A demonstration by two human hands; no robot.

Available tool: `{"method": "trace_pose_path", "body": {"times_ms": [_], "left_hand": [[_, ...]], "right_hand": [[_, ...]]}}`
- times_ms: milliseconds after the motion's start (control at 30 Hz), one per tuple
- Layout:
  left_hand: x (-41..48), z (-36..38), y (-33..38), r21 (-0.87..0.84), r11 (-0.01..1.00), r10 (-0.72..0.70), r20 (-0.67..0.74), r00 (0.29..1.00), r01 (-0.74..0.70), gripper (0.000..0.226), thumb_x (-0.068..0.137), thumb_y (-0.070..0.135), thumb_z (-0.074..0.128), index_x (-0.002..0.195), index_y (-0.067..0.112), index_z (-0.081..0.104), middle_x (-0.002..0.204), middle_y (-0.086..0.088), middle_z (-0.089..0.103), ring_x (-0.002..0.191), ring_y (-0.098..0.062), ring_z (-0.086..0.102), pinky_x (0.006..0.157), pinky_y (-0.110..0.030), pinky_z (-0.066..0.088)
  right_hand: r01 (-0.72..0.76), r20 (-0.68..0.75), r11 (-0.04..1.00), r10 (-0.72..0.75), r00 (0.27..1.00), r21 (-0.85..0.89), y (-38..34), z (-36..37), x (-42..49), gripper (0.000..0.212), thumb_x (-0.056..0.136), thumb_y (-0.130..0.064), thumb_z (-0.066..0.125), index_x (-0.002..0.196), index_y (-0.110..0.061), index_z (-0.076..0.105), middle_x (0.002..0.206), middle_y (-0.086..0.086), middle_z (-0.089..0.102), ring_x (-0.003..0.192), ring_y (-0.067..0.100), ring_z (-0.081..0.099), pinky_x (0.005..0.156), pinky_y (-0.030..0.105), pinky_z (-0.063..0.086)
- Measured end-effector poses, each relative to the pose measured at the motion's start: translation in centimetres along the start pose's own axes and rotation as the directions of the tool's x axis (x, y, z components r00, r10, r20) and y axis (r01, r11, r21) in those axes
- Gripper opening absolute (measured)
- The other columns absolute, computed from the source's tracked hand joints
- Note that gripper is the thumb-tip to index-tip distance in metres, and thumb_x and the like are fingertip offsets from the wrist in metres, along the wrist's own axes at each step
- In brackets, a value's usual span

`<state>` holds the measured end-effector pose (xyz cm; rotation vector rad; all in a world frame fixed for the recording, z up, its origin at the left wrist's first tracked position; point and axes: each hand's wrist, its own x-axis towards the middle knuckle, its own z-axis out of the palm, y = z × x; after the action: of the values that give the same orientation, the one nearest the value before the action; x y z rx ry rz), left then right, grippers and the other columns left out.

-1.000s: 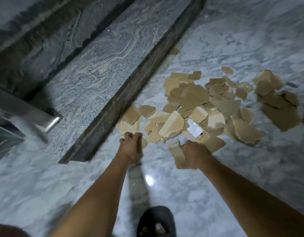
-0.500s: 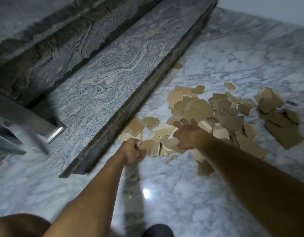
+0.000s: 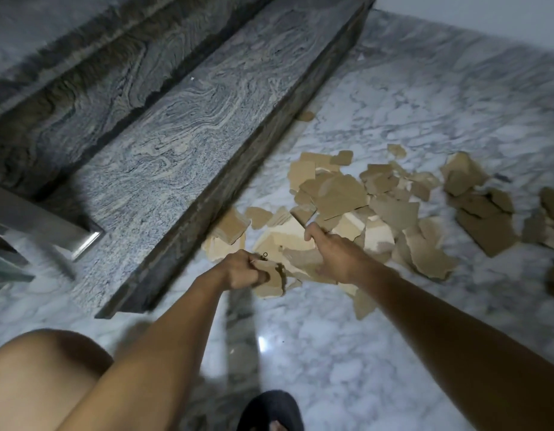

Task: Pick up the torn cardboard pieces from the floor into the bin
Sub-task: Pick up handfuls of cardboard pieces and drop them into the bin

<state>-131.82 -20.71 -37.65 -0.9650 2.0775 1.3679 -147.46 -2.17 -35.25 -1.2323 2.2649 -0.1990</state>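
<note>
While the bin is nowhere in view, the torn cardboard pieces (image 3: 347,197) lie scattered over the marble floor (image 3: 425,104), the thickest heap close against the foot of the grey stone step (image 3: 191,119) and looser clusters well apart to the right. The left hand (image 3: 243,270) sits at the near edge of the heap with its fingers (image 3: 257,275) curled tight round a tan scrap (image 3: 271,284), which hangs below the fist; holding it bunched that way looks meant to make this hand the collector, so several scraps go to the bin in one trip. The right hand (image 3: 335,253) reaches into the middle of the heap, back upward and thumb lifted toward the step; its fingers are hidden beyond the knuckles, so I cannot tell whether they have closed on a piece or only press on the pile. Most of the task is judged to lie ahead, since nearly all the pieces are on the floor. Open floor spreads toward the person, bare of scraps around the dark sandal (image 3: 271,409), giving both arms room to draw back. The step's edge hems the heap on the left, and pieces tucked against its riser may need sliding outward before fingers can get under them. A metal frame (image 3: 36,219) stands at far left, out of the way.
</note>
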Motion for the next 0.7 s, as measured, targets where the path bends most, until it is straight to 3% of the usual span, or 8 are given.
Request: {"method": "trace_pose_path", "body": {"times_ms": [133,267,367,533,633,700], "left_hand": [[0.8,2.6,1.2,0.248,0.969,0.001,-0.026,1.0,0.005,0.047,0.058,0.049,0.08,0.097,0.024,0.073,0.107,0.009,0.071,0.099,-0.01,0.066,0.092,-0.026,0.052],[1.5,6.1,2.3,0.407,0.913,0.055,-0.085,0.995,-0.016,0.04,0.064,0.04,0.083,0.099,0.026,0.07,0.104,0.004,0.069,0.099,-0.016,0.063,0.087,-0.025,0.051],[1.8,8.0,2.6,0.479,0.878,0.101,-0.193,0.976,0.004,0.037,0.069,0.031,0.078,0.099,0.021,0.06,0.106,-0.006,0.067,0.097,-0.027,0.062,0.08,-0.031,0.052],[2.7,8.7,2.2,0.378,0.925,0.038,-0.213,0.976,0.046,0.05,0.078,0.028,0.073,0.118,0.014,0.047,0.11,-0.012,0.058,0.1,-0.032,0.059,0.076,-0.034,0.047],[2.6,8.3,2.2,0.344,0.938,0.038,-0.196,0.98,0.032,0.025,0.086,0.03,0.062,0.108,0.017,0.061,0.11,-0.011,0.066,0.099,-0.031,0.062,0.077,-0.029,0.048],[2.2,8.1,2.5,0.338,0.941,0.055,-0.198,0.979,0.016,0.024,0.082,0.033,0.061,0.101,0.018,0.063,0.106,-0.009,0.068,0.099,-0.031,0.064,0.076,-0.029,0.051]], "right_hand": [[-0.076,-0.065,0.997,0.076,0.995,0.004,1.0,0.0,-0.5,0.067,0.078,-0.005,0.072,0.125,-0.031,0.03,0.107,0.004,0.055,0.082,0.03,0.059,0.066,0.034,0.041],[-0.178,-0.169,0.984,0.179,0.969,0.022,1.8,3.0,-0.6,0.073,0.07,-0.007,0.08,0.119,-0.028,0.03,0.121,0.007,0.053,0.108,0.034,0.057,0.081,0.045,0.053],[-0.271,-0.209,0.961,0.277,0.938,0.061,2.1,4.6,-0.8,0.084,0.065,-0.015,0.087,0.123,-0.026,0.028,0.129,0.007,0.046,0.113,0.034,0.055,0.082,0.051,0.055],[-0.321,-0.227,0.923,0.366,0.903,0.212,2.6,4.9,-1.0,0.081,0.062,-0.02,0.089,0.116,-0.021,0.029,0.114,0.009,0.06,0.1,0.034,0.065,0.077,0.046,0.057],[-0.372,-0.108,0.849,0.438,0.892,0.375,2.9,4.3,-1.1,0.066,0.068,-0.022,0.086,0.116,-0.024,0.041,0.111,0.005,0.067,0.099,0.031,0.066,0.084,0.041,0.056],[-0.4,-0.039,0.8,0.464,0.885,0.448,3.2,3.7,-1.3,0.054,0.07,-0.024,0.084,0.115,-0.027,0.055,0.113,0.0,0.068,0.102,0.027,0.066,0.086,0.032,0.054]]}}
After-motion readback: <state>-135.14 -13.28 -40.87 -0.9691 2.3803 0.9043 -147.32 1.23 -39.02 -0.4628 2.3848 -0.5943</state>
